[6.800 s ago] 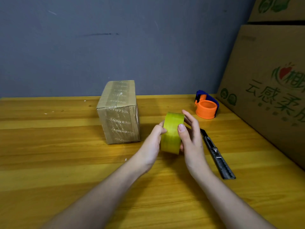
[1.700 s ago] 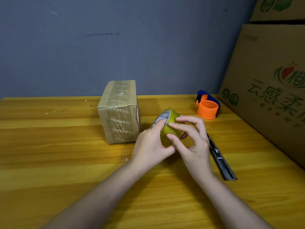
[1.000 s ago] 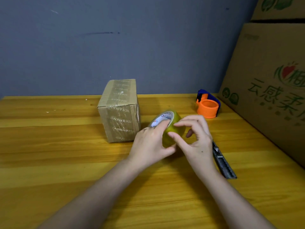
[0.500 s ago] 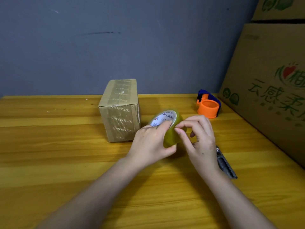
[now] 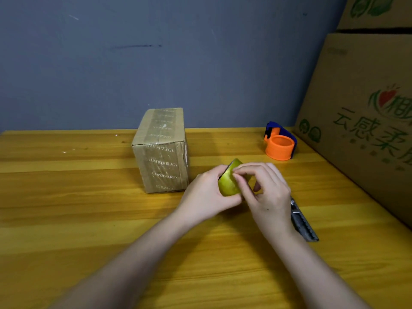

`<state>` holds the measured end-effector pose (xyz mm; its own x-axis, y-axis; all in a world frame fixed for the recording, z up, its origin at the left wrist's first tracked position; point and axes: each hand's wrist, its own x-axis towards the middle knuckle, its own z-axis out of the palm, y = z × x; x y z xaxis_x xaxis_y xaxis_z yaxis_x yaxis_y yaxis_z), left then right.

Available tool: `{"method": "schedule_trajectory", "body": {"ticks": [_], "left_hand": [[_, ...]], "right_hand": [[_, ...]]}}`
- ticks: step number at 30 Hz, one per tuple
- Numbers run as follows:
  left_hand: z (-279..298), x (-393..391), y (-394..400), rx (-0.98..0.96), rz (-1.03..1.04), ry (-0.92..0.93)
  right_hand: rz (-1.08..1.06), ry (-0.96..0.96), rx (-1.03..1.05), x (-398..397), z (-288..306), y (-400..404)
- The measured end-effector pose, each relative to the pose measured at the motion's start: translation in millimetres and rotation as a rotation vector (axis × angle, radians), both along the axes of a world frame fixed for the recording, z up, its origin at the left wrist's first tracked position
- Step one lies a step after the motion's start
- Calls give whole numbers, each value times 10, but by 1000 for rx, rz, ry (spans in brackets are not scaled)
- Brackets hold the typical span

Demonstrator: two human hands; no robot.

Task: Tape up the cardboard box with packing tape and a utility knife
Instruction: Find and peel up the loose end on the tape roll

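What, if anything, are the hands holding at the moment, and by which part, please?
The left hand grips the tape roll around its outer band; the right hand pinches at its top edge.

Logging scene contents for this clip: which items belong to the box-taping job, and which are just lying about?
In use or needed:
tape roll, held by left hand and right hand
small cardboard box
utility knife

Lying about:
orange tape dispenser
large printed cartons
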<state>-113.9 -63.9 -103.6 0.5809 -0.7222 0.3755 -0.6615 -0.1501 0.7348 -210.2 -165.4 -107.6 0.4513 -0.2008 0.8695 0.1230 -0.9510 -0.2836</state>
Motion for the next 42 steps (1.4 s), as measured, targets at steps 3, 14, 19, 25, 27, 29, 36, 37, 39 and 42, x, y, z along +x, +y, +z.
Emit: {"method": "schedule_trajectory", "body": {"ticks": [3, 14, 19, 25, 27, 29, 36, 37, 39, 42], "left_hand": [[-4, 19, 11, 23, -13, 8], [17, -18, 82, 47, -270, 125], [66, -24, 83, 61, -254, 101], [74, -1, 78, 62, -222, 68], [84, -17, 76, 70, -228, 73], [89, -39, 68, 0, -306, 272], [138, -64, 59, -52, -290, 324], [145, -59, 61, 7, -215, 188], [165, -57, 75, 160, -15, -133], [171, -78, 73, 194, 157, -332]], "right_hand": [[80, 41, 188, 9, 20, -6], [-89, -1, 133, -2, -10, -112], [-47, -33, 35, -7, 1, -123], [-57, -7, -66, -32, 45, -83], [-53, -3, -79, -49, 64, -85], [-62, 8, -100, -63, 80, -73], [-67, -4, -145, -109, 126, -67], [-55, -6, -158, -114, 135, -50], [-35, -2, -181, -112, 143, 7], [-20, 0, -168, -110, 158, 31]]}}
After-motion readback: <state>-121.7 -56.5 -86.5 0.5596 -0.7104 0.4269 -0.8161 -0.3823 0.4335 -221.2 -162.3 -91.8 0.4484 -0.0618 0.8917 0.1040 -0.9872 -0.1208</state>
